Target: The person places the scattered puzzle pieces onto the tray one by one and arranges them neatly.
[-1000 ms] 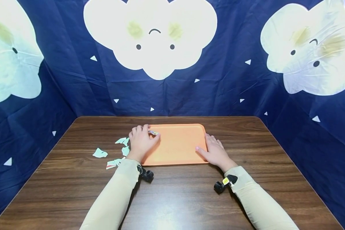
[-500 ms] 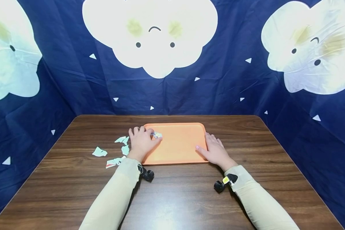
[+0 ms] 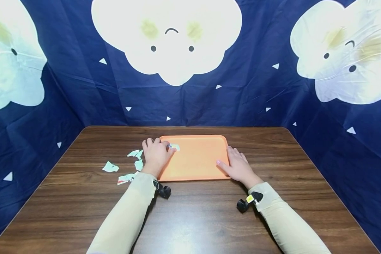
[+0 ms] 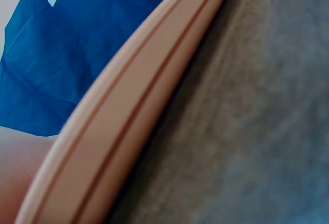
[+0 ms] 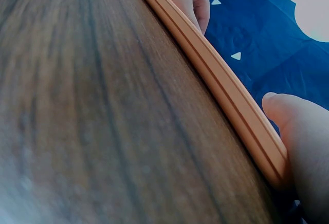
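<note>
My left hand [image 3: 155, 155] is over the left part of an orange tray [image 3: 198, 158]. Its thumb and index finger pinch the left edge of a small torn paper piece [image 3: 175, 146], pale with some coloured print, which looks flat against the tray. My right hand [image 3: 239, 165] rests on the tray's right edge, thumb over the rim and the other fingers along the outside. In the right wrist view the thumb [image 5: 298, 126] lies near the tray's rim [image 5: 231, 100]. The left wrist view shows mostly the tray's side [image 4: 118, 106]; the paper is hidden there.
Several pale torn pieces lie on the wooden table [image 3: 190, 215] left of the tray, among them a lone piece [image 3: 110, 167] and one with a red stripe [image 3: 124, 179]. A dark blue curtain [image 3: 184, 104] with white clouds stands behind.
The paper piece in my left hand has come out from behind the fingers and turned flatter against the tray. My left hand has shifted slightly; the right hand stays on the edge.
</note>
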Motion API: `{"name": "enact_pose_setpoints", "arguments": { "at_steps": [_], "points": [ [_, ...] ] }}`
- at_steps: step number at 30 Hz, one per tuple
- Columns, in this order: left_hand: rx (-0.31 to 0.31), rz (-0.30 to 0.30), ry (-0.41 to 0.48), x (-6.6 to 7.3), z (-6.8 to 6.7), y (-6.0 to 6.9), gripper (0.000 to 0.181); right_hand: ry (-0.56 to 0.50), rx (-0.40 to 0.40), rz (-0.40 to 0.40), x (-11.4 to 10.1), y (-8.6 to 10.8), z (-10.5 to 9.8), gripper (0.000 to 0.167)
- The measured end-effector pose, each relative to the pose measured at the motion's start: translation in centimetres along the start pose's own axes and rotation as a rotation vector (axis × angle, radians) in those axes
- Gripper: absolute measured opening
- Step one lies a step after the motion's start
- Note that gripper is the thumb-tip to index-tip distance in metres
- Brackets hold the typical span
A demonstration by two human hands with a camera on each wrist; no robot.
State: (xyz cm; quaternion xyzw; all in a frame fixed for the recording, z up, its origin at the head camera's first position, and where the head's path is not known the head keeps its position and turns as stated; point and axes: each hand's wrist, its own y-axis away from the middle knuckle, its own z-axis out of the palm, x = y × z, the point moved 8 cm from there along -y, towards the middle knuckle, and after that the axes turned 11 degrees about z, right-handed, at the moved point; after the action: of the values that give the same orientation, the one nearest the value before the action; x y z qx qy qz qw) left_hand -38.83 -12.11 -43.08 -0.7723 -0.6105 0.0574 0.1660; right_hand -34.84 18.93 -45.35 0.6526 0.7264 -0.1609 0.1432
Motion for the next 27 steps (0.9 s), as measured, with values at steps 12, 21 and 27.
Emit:
{"name": "enact_pose_setpoints", "arguments": {
  "at_steps": [12, 21, 27],
  "points": [
    [-0.029, -0.007, 0.016, -0.64, 0.42, -0.3, 0.049, -0.006, 0.01, -0.004, -0.04, -0.15, -0.04, 0.092],
    [-0.047, -0.02, -0.018, -0.45, 0.32, -0.41, 0.052, -0.01, 0.003, 0.005, 0.05, -0.07, -0.06, 0.092],
    [-0.018, -0.016, -0.028, -0.47, 0.14, -0.22, 0.055, -0.006, 0.0, 0.001, 0.03, -0.05, -0.06, 0.092]
  ]
}}
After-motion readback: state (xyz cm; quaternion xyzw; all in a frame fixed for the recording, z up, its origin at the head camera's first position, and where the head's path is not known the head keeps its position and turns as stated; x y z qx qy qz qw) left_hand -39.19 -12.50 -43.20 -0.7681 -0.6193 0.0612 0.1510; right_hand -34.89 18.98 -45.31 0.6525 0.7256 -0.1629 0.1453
